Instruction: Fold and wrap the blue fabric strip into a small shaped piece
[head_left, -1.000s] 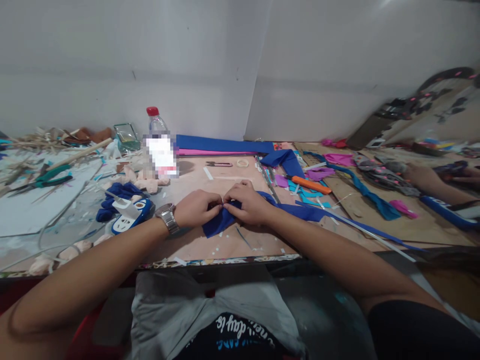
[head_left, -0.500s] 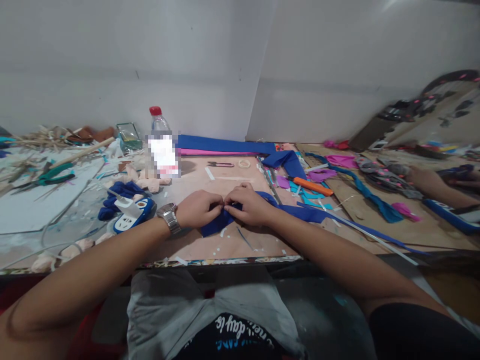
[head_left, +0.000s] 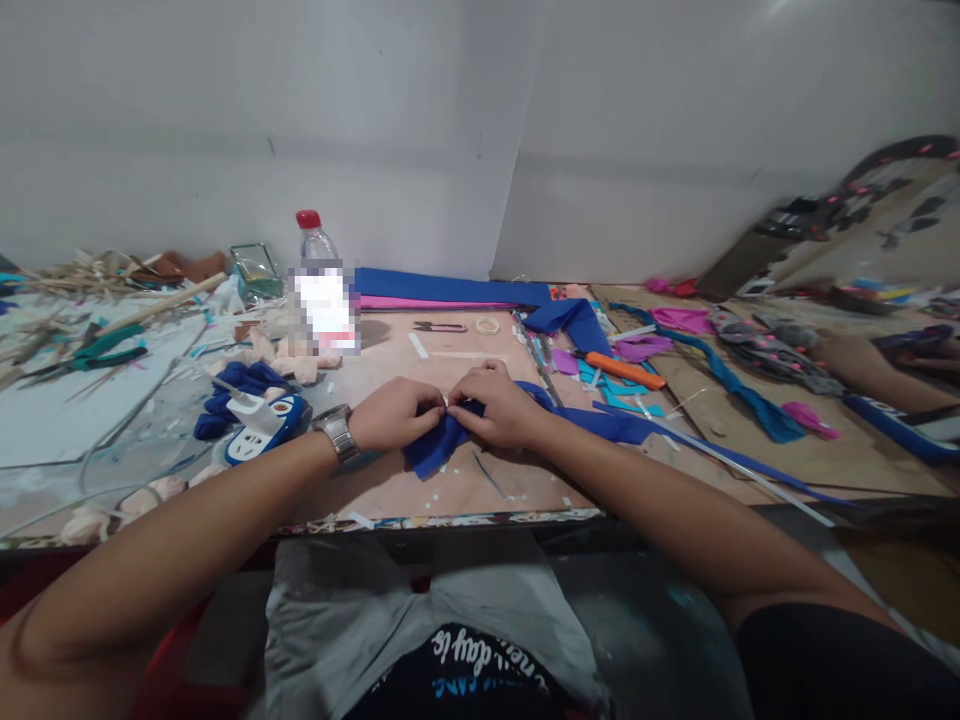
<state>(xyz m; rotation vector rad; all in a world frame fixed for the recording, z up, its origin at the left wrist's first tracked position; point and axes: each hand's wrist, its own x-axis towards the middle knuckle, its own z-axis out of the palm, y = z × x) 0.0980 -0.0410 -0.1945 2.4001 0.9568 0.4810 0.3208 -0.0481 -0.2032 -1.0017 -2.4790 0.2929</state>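
The left hand (head_left: 390,413) and the right hand (head_left: 499,405) are both pinching the blue strip (head_left: 432,450) between them, equally near; its length is seemingly running rightward, behind the right hand.

left hand (head_left: 396,413): pinching blue fabric (head_left: 435,448), watch (head_left: 338,434) on wrist
right hand (head_left: 495,405): pinching same fabric, fingertips close to left's
beyond hands: snips (head_left: 439,327), tape ring (head_left: 487,325) on bench (head_left: 480,352)
left side: power socket (head_left: 268,432), green-handled pliers (head_left: 109,352)
right side: orange cutter (head_left: 624,370), pink scraps (head_left: 684,320)
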